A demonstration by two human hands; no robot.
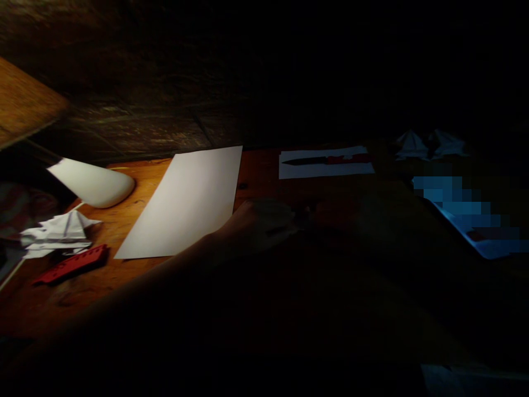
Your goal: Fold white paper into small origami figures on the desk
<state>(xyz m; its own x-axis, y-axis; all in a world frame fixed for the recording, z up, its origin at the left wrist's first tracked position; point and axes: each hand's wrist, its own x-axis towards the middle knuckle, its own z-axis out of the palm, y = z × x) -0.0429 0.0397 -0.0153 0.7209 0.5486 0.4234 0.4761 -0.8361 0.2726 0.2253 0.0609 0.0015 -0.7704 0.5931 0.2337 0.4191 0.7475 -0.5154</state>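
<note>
My left hand [270,220] reaches from the lower left over the dark middle of the wooden table. Its fingers are lost in shadow, so whether they hold anything is hidden. A dim, faintly reddish shape just to its right may be my right hand, but it is too dark to make out. Close to my left wrist lies a blank white sheet of paper [190,198]. Beyond the hand, a knife [306,161] with a dark blade and red handle rests on a smaller piece of white paper [306,172].
At left stand a lamp with a white base [93,184] and tan shade [28,99], folded white paper [61,234] and a red notched object [72,266]. Two folded paper shapes [413,146] sit at back right, near a blue-lit, pixelated screen [454,209]. A wall [157,124] runs behind.
</note>
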